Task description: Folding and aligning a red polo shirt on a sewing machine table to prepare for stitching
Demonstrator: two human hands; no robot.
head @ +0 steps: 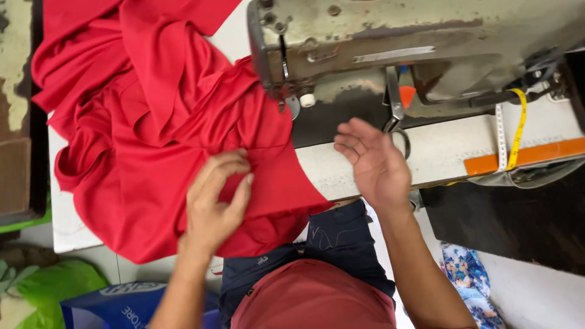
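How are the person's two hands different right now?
The left hand pinches the red cloth with curled fingers; the right hand is open, fingers spread, holding nothing. The left hand rests on cloth; the right hand hovers over the bare table edge near the scissors. Both are bare and sit near the sewing machine.

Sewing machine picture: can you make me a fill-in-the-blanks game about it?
1. The left hand pinches the ____ fabric.
2. The right hand is open beside the ____ lying on the sewing machine bed.
3. The measuring tape is coloured ____.

Missing words: red; scissors; yellow
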